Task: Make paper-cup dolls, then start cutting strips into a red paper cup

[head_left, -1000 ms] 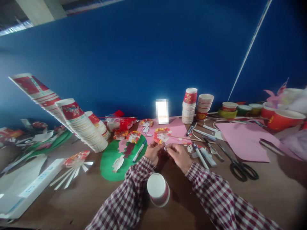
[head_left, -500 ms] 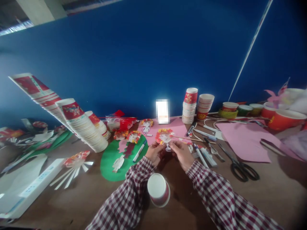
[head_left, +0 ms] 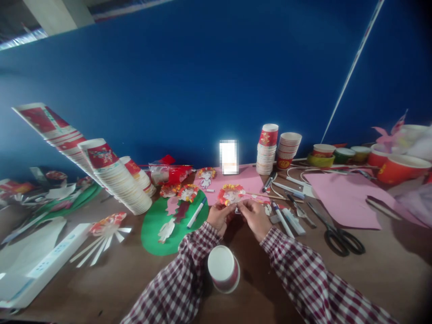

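- One paper figure with a red-and-yellow ruffled ring is between the two hands, at the near side of a pink sheet.
- Two hands hold it low down: the left hand with thumb and fingers pinched narrow on it, the right hand likewise at its lower part.
- One paper cup stands upside down between the forearms.
- Two ringed paper heads lie by one green sheet, with one pen across its edge.
- Two cup stacks stand behind, right of centre.
- One pair of black-handled scissors lies right.
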{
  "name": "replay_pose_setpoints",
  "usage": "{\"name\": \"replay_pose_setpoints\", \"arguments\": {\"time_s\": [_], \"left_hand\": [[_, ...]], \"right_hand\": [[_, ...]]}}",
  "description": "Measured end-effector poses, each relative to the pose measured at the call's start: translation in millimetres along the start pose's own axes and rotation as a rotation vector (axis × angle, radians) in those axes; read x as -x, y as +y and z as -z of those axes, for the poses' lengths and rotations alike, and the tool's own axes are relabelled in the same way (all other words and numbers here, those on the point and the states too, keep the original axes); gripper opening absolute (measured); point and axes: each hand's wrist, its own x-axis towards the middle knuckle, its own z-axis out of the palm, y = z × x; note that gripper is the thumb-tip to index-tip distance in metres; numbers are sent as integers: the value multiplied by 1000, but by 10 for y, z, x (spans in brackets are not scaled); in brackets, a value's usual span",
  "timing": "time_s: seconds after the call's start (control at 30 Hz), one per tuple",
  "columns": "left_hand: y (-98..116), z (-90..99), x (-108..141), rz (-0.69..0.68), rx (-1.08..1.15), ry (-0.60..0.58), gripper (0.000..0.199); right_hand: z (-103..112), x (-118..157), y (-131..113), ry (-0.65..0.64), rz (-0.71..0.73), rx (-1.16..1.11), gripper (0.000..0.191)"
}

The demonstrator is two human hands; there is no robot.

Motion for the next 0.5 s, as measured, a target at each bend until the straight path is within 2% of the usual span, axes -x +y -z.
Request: {"name": "replay_pose_setpoints", "arguments": {"time_s": [0.13, 0.27, 0.5], "left_hand": [[11, -19, 1, -35, -34, 43, 29], [53, 13, -37, -50, -64, 81, 26], [37, 68, -69, -3, -38, 4, 24]], "right_hand": [[-15, 30, -27, 0, 20, 44, 28], [-47, 62, -42, -69, 44, 42, 25], [-35, 19, 18, 8, -43, -46, 28]]}}
